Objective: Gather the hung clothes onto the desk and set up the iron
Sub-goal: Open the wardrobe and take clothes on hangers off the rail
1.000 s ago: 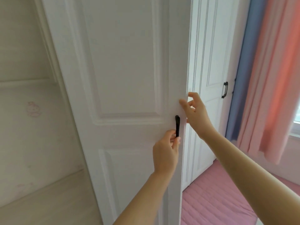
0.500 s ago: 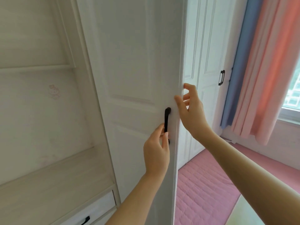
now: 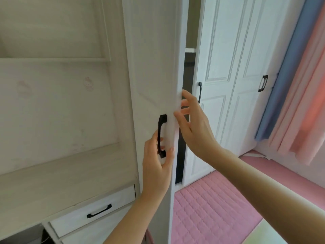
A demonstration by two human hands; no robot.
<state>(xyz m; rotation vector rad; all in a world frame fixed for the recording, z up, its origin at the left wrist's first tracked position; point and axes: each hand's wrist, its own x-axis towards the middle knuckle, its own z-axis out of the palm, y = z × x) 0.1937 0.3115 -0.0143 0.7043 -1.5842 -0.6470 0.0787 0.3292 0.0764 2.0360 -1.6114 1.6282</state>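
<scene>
A white wardrobe door [image 3: 154, 67] stands ajar, showing a dark gap [image 3: 181, 152] at its free edge; no clothes or iron can be seen. The right hand [image 3: 195, 127] reaches in from the lower right, forearm raised, its fingers [image 3: 186, 95] spread and curled round that edge. The left hand [image 3: 156, 166] rises from below, its fingers [image 3: 169, 152] loosely hooked on the lower end of the black handle [image 3: 162, 135]. A faint pink cat sticker [image 3: 88, 83] marks the panel to the left; no writing can be read.
</scene>
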